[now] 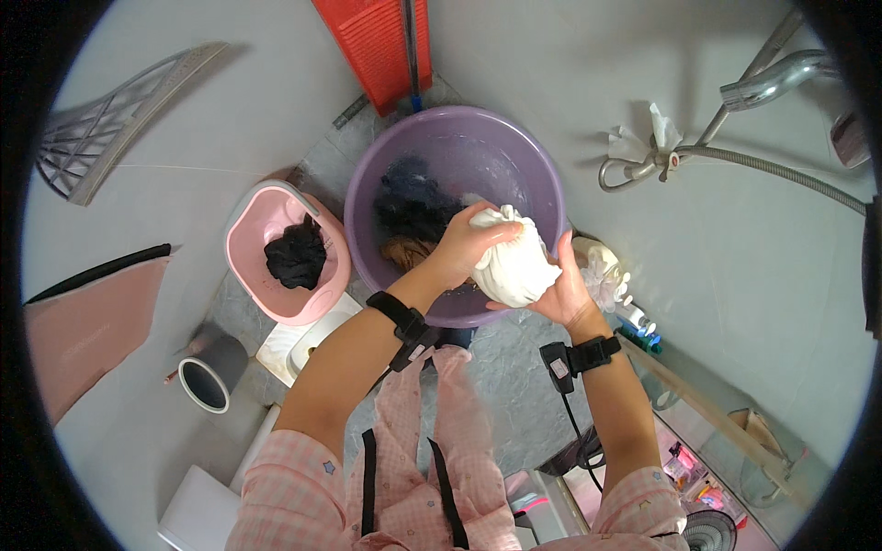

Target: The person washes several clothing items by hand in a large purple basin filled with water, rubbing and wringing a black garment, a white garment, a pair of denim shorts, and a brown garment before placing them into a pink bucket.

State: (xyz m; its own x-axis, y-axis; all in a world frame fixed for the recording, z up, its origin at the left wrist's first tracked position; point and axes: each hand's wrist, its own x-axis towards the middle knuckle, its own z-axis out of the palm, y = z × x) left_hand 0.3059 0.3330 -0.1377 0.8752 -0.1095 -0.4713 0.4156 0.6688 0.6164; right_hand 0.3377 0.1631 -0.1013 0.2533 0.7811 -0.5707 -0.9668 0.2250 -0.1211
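Observation:
Above the near right rim of a large purple plastic basin (362,148), both my hands hold a bunched white wet-looking cloth (517,265). My left hand (470,242) grips it from the left, with the thumb across its top. Cupped beneath its right side is my right hand (561,289), palm up. Dark cloth (413,200) lies in water in the basin's left half, and a brown cloth (406,253) shows in front of it. My left forearm hides part of the basin's near side.
A pink plastic tub (244,237) with a black cloth (298,255) in it stands left of the basin, by a squat toilet (313,337). Behind the basin is a red plastic dustpan (386,52). Metal shower pipes (744,151) run along the right wall; bottles (634,317) stand below.

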